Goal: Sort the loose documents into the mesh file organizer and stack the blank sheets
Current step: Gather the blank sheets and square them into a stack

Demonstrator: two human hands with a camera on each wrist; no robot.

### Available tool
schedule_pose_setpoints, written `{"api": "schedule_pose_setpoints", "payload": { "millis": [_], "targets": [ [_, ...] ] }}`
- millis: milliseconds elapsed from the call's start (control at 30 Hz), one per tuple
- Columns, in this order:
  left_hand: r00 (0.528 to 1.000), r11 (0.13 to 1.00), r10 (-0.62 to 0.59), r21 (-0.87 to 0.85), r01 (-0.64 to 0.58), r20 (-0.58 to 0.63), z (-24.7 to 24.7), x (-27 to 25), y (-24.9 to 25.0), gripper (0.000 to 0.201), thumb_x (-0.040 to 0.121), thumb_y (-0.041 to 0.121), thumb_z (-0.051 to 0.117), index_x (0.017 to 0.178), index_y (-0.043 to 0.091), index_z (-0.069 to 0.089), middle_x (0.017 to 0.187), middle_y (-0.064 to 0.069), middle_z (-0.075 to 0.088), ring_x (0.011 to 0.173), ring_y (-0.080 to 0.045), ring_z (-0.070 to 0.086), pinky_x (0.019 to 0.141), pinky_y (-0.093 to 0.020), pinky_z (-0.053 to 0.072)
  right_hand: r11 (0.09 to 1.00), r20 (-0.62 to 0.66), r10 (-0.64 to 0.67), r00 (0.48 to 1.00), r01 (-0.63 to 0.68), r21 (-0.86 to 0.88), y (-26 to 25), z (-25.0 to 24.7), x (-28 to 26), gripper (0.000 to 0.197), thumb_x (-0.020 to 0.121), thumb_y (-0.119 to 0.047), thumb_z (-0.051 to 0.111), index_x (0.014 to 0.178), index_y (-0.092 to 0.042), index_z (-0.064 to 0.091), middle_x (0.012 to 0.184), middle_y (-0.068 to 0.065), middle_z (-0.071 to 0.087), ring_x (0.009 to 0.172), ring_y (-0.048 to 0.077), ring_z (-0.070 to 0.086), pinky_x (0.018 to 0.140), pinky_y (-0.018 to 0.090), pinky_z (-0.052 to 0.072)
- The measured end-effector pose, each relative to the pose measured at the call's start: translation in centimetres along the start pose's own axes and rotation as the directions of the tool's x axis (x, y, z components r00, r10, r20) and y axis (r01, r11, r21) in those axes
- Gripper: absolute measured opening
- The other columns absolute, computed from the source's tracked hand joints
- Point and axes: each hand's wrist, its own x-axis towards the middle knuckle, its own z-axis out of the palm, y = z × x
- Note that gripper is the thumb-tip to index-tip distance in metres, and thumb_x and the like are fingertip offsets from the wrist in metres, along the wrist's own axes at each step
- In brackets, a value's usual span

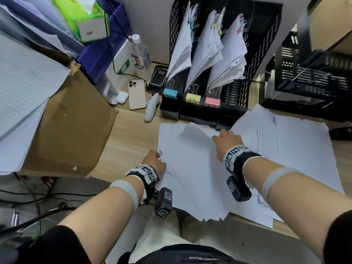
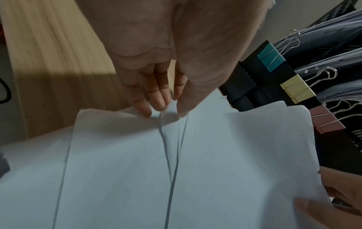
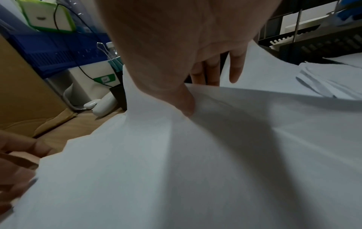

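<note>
Head view: blank sheets (image 1: 192,168) between hands, both pinching opposite edges.

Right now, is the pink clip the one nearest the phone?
No, the blue clip sits nearest the phone; the pink clip is farthest from it, beyond the yellow clip.

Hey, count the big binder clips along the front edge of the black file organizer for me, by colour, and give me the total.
Blue binder clip: 1
Yellow binder clip: 1
Pink binder clip: 1
Total: 3, clipped on the front of the mesh file organizer.
</note>
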Motion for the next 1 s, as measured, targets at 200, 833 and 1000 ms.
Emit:
{"api": "schedule_pose_setpoints", "payload": {
  "millis": [200, 833, 1000],
  "targets": [
    [0.996, 0.996, 0.086, 0.031, -0.086, 0.015, 0.2, -0.8, -0.3, 0.006, 0.082, 0.014, 0.064, 0.080, 0.009, 0.061, 0.078, -0.013, 0.062, 0.069, -0.026, 0.055, 0.064, -0.029, 0.043, 0.990, 0.051, -0.032, 0.998, 0.024, 0.141, 0.2, 0.9, 0.2, 0.046, 0.083, -0.015, 0.052, 0.129, -0.022, 0.047, 0.142, 0.005, 0.035, 0.134, 0.025, 0.032, 0.103, 0.040, 0.040],
    [0.997, 0.999, -0.010, 0.031, 0.008, 0.070, -2.0, 2.2, 4.1, 0.079, 0.058, 0.054, 0.078, 0.117, 0.008, 0.053, 0.109, -0.008, 0.067, 0.096, -0.030, 0.066, 0.080, -0.039, 0.057, 0.621, 0.347, 0.364, 0.864, -0.503, 0.601, -2.5, 3.4, -4.1, 0.040, 0.092, -0.015, 0.050, 0.127, -0.001, 0.038, 0.133, 0.017, 0.043, 0.117, 0.032, 0.054, 0.089, 0.034, 0.046],
    [0.982, 0.995, -0.022, -0.091, 0.039, 0.186, -1.4, 1.1, 5.1, 0.051, 0.067, 0.040, 0.073, 0.109, 0.012, 0.068, 0.098, -0.004, 0.076, 0.084, -0.026, 0.072, 0.072, -0.033, 0.060, 0.696, 0.343, 0.218, 0.914, -0.392, 0.602, -3.8, 4.2, -4.1, 0.034, 0.094, -0.024, 0.046, 0.122, -0.005, 0.044, 0.130, 0.014, 0.040, 0.107, 0.029, 0.056, 0.086, 0.033, 0.046]
  ]
}}
